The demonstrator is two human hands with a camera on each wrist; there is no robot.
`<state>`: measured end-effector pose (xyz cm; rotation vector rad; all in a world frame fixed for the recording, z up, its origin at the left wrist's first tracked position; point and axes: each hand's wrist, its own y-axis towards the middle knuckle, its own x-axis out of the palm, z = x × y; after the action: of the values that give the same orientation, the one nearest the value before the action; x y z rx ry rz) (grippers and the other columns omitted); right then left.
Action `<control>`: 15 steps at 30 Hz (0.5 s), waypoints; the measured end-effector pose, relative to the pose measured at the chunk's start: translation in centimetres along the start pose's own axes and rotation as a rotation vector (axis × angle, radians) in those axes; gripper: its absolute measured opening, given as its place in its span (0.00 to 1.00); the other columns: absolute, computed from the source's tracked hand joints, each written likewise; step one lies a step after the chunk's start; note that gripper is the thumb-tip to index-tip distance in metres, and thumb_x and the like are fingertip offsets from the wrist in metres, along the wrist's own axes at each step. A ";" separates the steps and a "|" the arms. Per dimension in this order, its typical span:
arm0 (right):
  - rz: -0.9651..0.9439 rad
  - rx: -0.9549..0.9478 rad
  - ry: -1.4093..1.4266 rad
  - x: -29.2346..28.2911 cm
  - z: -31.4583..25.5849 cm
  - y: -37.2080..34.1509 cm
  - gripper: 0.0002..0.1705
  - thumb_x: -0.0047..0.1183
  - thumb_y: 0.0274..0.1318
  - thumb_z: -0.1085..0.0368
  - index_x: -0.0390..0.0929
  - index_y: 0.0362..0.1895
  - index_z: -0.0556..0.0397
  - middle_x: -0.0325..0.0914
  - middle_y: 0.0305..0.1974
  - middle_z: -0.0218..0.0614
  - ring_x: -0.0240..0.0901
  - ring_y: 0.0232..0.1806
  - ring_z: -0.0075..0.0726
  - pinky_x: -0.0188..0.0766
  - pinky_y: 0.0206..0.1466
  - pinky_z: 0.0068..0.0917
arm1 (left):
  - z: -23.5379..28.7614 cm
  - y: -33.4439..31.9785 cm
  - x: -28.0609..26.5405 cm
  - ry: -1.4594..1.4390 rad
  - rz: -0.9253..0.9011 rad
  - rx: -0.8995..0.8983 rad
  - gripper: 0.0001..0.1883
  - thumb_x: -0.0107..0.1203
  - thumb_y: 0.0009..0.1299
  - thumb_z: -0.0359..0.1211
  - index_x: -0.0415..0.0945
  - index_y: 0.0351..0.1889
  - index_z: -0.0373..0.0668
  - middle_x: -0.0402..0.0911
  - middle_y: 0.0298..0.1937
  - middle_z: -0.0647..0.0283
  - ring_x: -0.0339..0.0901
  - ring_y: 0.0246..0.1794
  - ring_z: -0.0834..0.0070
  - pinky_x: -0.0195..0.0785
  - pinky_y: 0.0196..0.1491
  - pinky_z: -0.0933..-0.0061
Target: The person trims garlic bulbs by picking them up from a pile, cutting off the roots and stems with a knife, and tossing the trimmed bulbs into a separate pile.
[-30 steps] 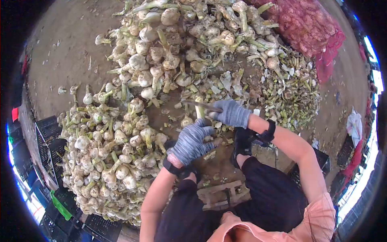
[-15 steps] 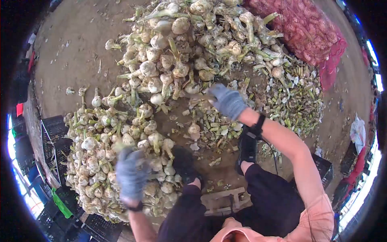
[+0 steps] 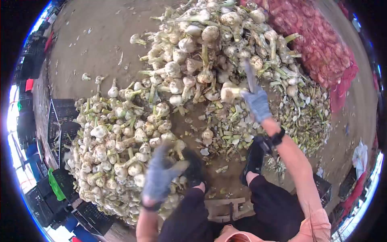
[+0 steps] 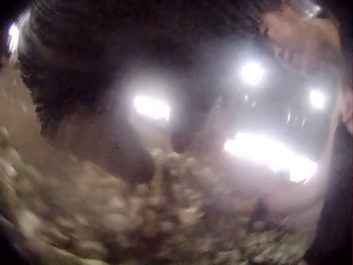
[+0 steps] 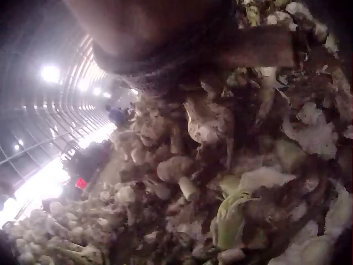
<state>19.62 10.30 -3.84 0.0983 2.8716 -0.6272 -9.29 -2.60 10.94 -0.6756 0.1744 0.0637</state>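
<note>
Gloved right hand (image 3: 258,105) is gripping a knife (image 3: 250,76) beside a garlic bulb (image 3: 229,94)

Nearest the body, the left hand (image 3: 159,177) is showing blurred over the near edge of the left pile (image 3: 98,153); its fingers are looking released, the thumb spreading apart, and nothing is plainly showing in them; the left wrist view is giving only smears.

Farther out, the right hand's fingers are curling round the knife, its blade pointing away from the body; the bulb is lying just beside those fingers, its stem reaching toward them, though whether they are also pinching it I cannot tell.

Cut stems and skins (image 3: 300,121) are spreading beyond the right shoe (image 3: 254,161); long-stemmed garlic is making up the far heap (image 3: 210,34), and a red mesh sack (image 3: 310,36) is lying beside it.

The work is seemingly standing between two stem cuts; the next move is likely calling for the left hand to be taking the bulb firmly, fingers keeping clear of the blade.
</note>
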 end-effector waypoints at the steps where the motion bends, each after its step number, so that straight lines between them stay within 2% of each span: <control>1: -0.004 -0.004 -0.004 -0.2 0.0 -1.2 0.16 0.53 0.51 0.60 0.73 0.43 0.53 0.74 0.25 0.31 0.70 0.23 0.31 0.67 0.24 0.26 | -2.0 2.1 2.2 -0.144 -0.112 0.033 0.40 0.65 0.52 0.31 0.57 0.62 0.36 0.68 0.55 0.57 0.71 0.35 0.80 0.68 0.36 0.78; 2: -0.091 0.139 0.230 -0.4 0.3 -2.6 0.16 0.53 0.52 0.60 0.73 0.43 0.53 0.72 0.25 0.27 0.67 0.21 0.25 0.64 0.21 0.21 | -3.6 4.0 4.2 -0.285 -0.226 0.062 0.41 0.65 0.52 0.32 0.56 0.63 0.36 0.66 0.57 0.58 0.71 0.37 0.81 0.68 0.37 0.78; 3: -0.177 0.284 0.465 -0.5 0.4 -3.9 0.15 0.54 0.52 0.60 0.73 0.43 0.52 0.71 0.25 0.24 0.65 0.20 0.19 0.61 0.18 0.17 | -3.4 5.3 5.9 -0.379 -0.312 0.015 0.41 0.66 0.51 0.33 0.56 0.62 0.37 0.67 0.56 0.59 0.70 0.39 0.81 0.68 0.40 0.78; 4: -0.177 0.288 0.463 -0.4 -0.1 -5.2 0.15 0.54 0.52 0.60 0.73 0.43 0.52 0.71 0.25 0.24 0.65 0.20 0.19 0.61 0.18 0.17 | -3.2 6.4 7.3 -0.472 -0.399 -0.034 0.42 0.67 0.51 0.34 0.56 0.62 0.38 0.68 0.56 0.60 0.70 0.42 0.81 0.67 0.42 0.77; 6: -0.415 0.476 0.619 0.7 -1.4 -7.8 0.18 0.56 0.50 0.57 0.73 0.45 0.48 0.69 0.23 0.23 0.60 0.16 0.17 0.59 0.17 0.16 | -4.3 7.7 9.6 -0.577 -0.403 -0.007 0.41 0.66 0.51 0.36 0.57 0.62 0.40 0.69 0.54 0.62 0.71 0.42 0.79 0.68 0.40 0.78; 7: -0.338 0.508 0.548 1.7 -0.5 -8.6 0.19 0.57 0.50 0.57 0.72 0.46 0.47 0.69 0.23 0.24 0.61 0.19 0.16 0.59 0.19 0.17 | -4.4 7.9 10.4 -0.683 -0.403 0.027 0.40 0.66 0.50 0.39 0.58 0.61 0.42 0.70 0.52 0.64 0.73 0.42 0.77 0.68 0.38 0.78; 8: -0.404 0.533 0.571 1.5 0.7 -9.0 0.17 0.55 0.51 0.58 0.73 0.45 0.50 0.72 0.26 0.25 0.64 0.19 0.21 0.62 0.21 0.20 | -4.4 7.8 10.8 -0.743 -0.376 0.072 0.40 0.66 0.49 0.38 0.59 0.60 0.43 0.71 0.51 0.65 0.72 0.45 0.76 0.69 0.43 0.78; 9: -0.470 0.555 0.596 1.3 1.9 -9.2 0.16 0.54 0.53 0.58 0.74 0.43 0.52 0.75 0.29 0.27 0.68 0.20 0.26 0.65 0.22 0.24 | -4.7 7.8 11.0 -0.747 -0.383 0.061 0.40 0.66 0.49 0.38 0.59 0.60 0.43 0.71 0.51 0.65 0.72 0.45 0.76 0.69 0.43 0.78; 10: -0.459 0.566 0.597 1.5 3.5 -9.1 0.16 0.54 0.53 0.58 0.74 0.43 0.52 0.75 0.29 0.27 0.68 0.20 0.26 0.65 0.22 0.24 | -5.2 7.8 11.0 -0.724 -0.370 0.073 0.40 0.67 0.49 0.38 0.59 0.60 0.43 0.70 0.51 0.65 0.71 0.47 0.75 0.68 0.46 0.77; 12: -0.329 -0.074 -0.098 1.9 5.7 -8.2 0.19 0.54 0.51 0.56 0.75 0.42 0.56 0.76 0.28 0.36 0.71 0.27 0.32 0.69 0.29 0.34 | -6.3 7.9 11.3 -0.716 -0.340 0.099 0.40 0.67 0.47 0.33 0.59 0.59 0.44 0.70 0.51 0.65 0.70 0.49 0.74 0.67 0.51 0.74; 13: -0.323 -0.065 -0.095 1.5 3.9 -8.5 0.19 0.54 0.51 0.56 0.75 0.42 0.56 0.76 0.28 0.36 0.71 0.27 0.32 0.69 0.29 0.34 | -6.7 8.1 11.3 -0.713 -0.346 0.089 0.40 0.67 0.47 0.33 0.59 0.59 0.44 0.70 0.51 0.65 0.70 0.49 0.74 0.67 0.51 0.74; 15: -0.176 -0.054 -0.553 0.2 0.5 -9.1 0.19 0.53 0.51 0.56 0.75 0.40 0.59 0.77 0.30 0.45 0.74 0.31 0.45 0.69 0.37 0.38 | -7.1 8.6 11.3 -0.416 -0.251 0.279 0.40 0.68 0.46 0.32 0.59 0.57 0.44 0.71 0.50 0.64 0.70 0.49 0.72 0.66 0.52 0.71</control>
<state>18.50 1.82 -0.62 -0.2930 2.3697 -0.5067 -0.18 -0.32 -1.82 -0.3901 -0.2978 -0.0612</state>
